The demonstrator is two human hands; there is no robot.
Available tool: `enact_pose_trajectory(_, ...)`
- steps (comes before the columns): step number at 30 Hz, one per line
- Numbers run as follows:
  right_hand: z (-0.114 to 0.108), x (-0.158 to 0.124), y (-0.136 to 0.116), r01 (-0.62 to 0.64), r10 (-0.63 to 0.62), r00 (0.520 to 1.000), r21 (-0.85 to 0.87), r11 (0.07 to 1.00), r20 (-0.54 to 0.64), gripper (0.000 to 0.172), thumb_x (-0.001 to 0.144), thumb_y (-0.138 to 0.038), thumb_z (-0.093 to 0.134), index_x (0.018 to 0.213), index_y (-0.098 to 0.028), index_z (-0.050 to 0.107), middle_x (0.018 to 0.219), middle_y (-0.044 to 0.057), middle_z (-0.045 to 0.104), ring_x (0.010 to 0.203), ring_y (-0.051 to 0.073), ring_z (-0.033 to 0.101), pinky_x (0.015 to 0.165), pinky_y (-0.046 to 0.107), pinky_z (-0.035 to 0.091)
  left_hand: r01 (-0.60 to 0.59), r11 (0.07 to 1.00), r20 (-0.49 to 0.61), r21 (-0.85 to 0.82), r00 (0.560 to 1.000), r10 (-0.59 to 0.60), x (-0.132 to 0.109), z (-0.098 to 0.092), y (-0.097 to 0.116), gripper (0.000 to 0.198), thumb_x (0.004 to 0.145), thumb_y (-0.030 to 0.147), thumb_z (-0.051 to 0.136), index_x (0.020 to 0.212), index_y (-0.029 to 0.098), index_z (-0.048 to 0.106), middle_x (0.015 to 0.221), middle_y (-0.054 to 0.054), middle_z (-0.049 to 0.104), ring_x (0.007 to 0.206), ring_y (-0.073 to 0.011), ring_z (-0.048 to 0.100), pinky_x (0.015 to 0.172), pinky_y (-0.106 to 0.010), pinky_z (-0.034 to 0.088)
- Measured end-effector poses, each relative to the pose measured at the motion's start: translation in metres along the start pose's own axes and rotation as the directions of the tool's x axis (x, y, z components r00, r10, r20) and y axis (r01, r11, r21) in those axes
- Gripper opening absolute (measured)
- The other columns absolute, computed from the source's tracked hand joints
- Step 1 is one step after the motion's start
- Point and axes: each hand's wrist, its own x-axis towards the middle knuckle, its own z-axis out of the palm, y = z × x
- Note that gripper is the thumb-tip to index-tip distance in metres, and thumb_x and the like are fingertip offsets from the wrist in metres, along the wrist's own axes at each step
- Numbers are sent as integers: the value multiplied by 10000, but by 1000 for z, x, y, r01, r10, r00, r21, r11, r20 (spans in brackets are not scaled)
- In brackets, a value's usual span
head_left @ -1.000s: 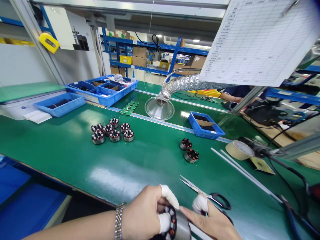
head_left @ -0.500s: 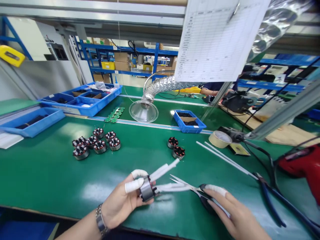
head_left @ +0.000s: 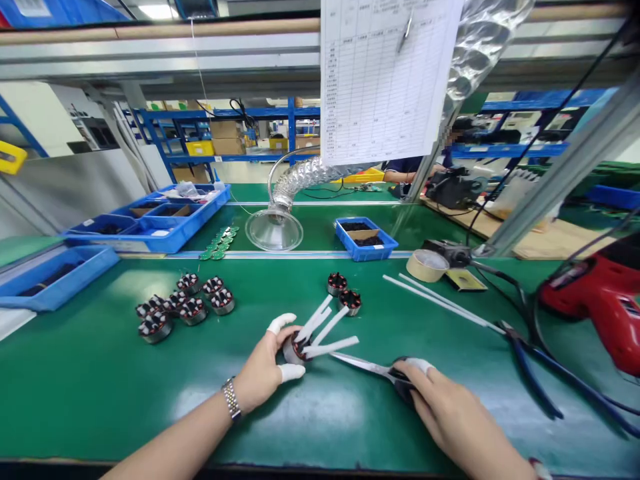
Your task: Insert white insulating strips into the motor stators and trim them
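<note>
My left hand, with white finger cots on the thumb and a finger, is curled around a small round motor stator. It is tilted low over the green bench, and several white sleeving tubes stick out of it toward the right. My right hand grips a pair of scissors by its black handles. Their blades look closed, and the tips point left, close beside the stator. Two more stators stand just behind the tubes. A group of several stators with white pieces sits farther left.
Long white tubes lie at the right beside blue-handled pliers, a tape roll and a red heat gun. Behind are a blue bin, a fume extraction hood and green circuit boards. A person's arm shows beyond.
My left hand has turned the stator so its tubes point up and right, lowering it toward the bench. The scissors have closed from slightly open. The camera view has shifted.
</note>
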Motion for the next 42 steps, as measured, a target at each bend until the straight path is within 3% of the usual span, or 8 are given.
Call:
enact_pose_trajectory(5,-14,-5,-13,-95,50,983,254,962,179,302,746,-200,484,1042,-244,523,921,38,632,820,158,624,706,247,513,-18,973,-52,230,998,31,-11,-5,-12,796,556,111,696,1231,216,288,1185,-94,550,1098,-233,497,992,-385,306)
enact_pose_trajectory(12,-20,-1,-37,-142,43,951,308,941,308,406,660,-182,537,1059,-254,546,956,32,634,849,170,618,740,260,502,22,873,-86,486,996,23,-44,-7,-3,579,631,229,676,1130,227,384,1177,-86,544,1077,-228,501,958,-373,339)
enact_pose_trajectory(15,-18,3,-42,-132,25,954,344,929,298,398,658,-169,536,1047,-255,546,955,25,634,847,167,613,741,258,493,17,767,-99,641,993,60,-49,-12,9,367,659,297,651,982,219,497,933,-39,595,820,-189,555,770,-326,433)
enact_pose_trajectory(18,-14,9,-49,-133,11,954,391,911,298,385,667,-140,512,1035,-252,538,918,12,628,810,151,603,726,254,482,-59,682,20,729,998,64,-42,-12,27,339,671,339,635,972,214,542,705,19,534,585,-133,465,573,-263,401)
enact_pose_trajectory(22,-9,19,-61,-162,26,943,390,906,331,367,668,-135,501,1013,-252,544,873,8,621,746,150,593,693,269,474,-240,688,271,685,960,65,-17,-5,45,167,696,291,616,814,172,618,724,2,540,597,-114,446,564,-232,367)
enact_pose_trajectory(28,-15,24,-68,-107,3,935,273,956,355,323,709,-181,516,1024,-249,535,887,29,609,780,181,594,699,319,472,-282,756,412,591,911,18,9,-8,51,105,689,184,599,594,152,568,695,7,555,637,-108,502,616,-214,396)
enact_pose_trajectory(38,-8,31,-63,131,-172,951,170,977,257,263,758,-109,478,987,-228,531,827,25,603,701,175,603,597,301,478,-121,878,378,464,923,-73,8,-8,45,131,710,259,596,643,150,569,671,-3,596,592,-117,540,589,-237,418)
enact_pose_trajectory(42,-10,18,-50,105,-144,968,186,977,207,300,762,-129,473,1037,-245,505,840,23,617,701,166,614,606,289,489,-14,917,276,399,955,-106,-2,-31,54,222,775,348,520,724,145,594,619,-2,593,540,-105,506,540,-229,390)
